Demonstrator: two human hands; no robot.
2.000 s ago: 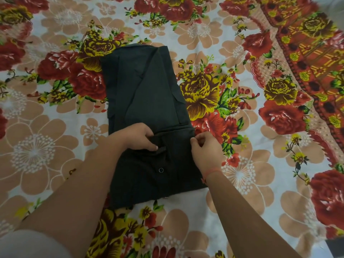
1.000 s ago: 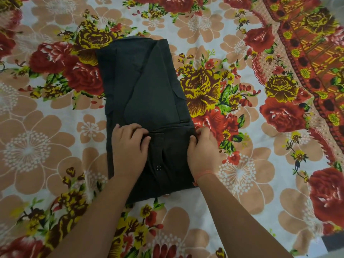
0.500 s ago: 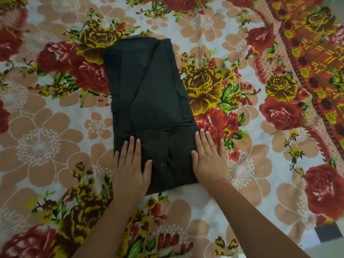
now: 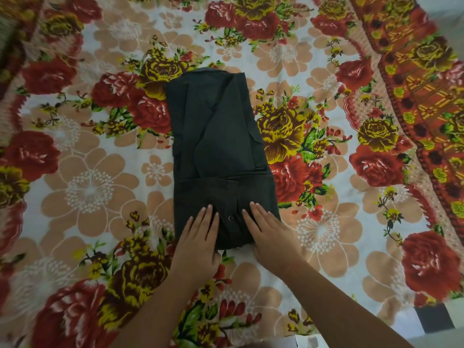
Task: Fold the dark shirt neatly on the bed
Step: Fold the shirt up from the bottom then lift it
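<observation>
The dark shirt (image 4: pixel 218 146) lies on the bed as a long narrow rectangle, its near end folded up over the rest, with a button showing on that flap. My left hand (image 4: pixel 199 243) rests flat on the flap's near left part, fingers together and straight. My right hand (image 4: pixel 270 234) rests flat on the near right part, fingers pointing up and left. Both palms reach past the shirt's near edge onto the sheet. Neither hand grips the cloth.
A floral bed sheet (image 4: pixel 90 187) with red and yellow roses covers the whole bed. An orange patterned border band (image 4: pixel 411 79) runs along the right. The bed's near right corner (image 4: pixel 434 320) shows a dark patch and pale floor.
My hands went from pinching the flap's upper edge to lying flat, then slid toward me to the shirt's near edge. The view pulled back, so the shirt sits lower in frame.
</observation>
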